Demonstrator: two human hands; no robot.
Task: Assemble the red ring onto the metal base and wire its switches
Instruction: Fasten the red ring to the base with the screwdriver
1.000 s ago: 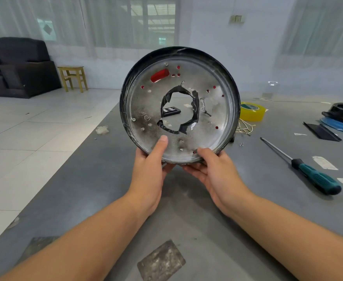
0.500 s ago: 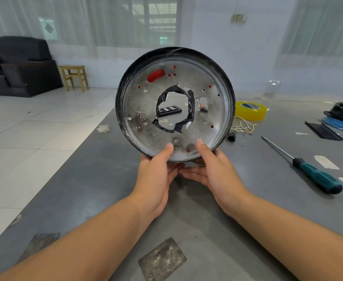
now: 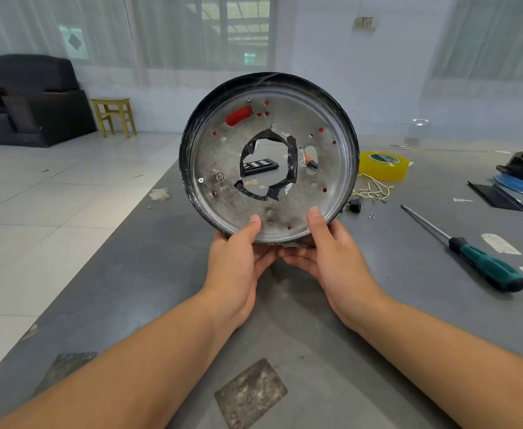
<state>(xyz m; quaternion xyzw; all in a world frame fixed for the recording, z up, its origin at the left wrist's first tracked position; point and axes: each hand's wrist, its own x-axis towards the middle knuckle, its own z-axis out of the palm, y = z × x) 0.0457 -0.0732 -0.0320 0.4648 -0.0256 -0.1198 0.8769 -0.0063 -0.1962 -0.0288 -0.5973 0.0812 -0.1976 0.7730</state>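
So, hands: left hand (image 3: pixel 238 258) and right hand (image 3: pixel 334 258) pinched the metal base (image 3: pixel 223 156) by its bottom rim, thumbs in front.
Base: upright over the table (image 3: pixel 161 274).
Nearby: screwdriver (image 3: pixel 470 255), yellow tape roll (image 3: pixel 383 165).

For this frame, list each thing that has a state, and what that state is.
metal base: held upright off the table, red showing through its holes
left hand: grips the base's lower rim
right hand: grips the base's lower rim
screwdriver: lying flat on the table, untouched
yellow tape roll: lying flat on the table
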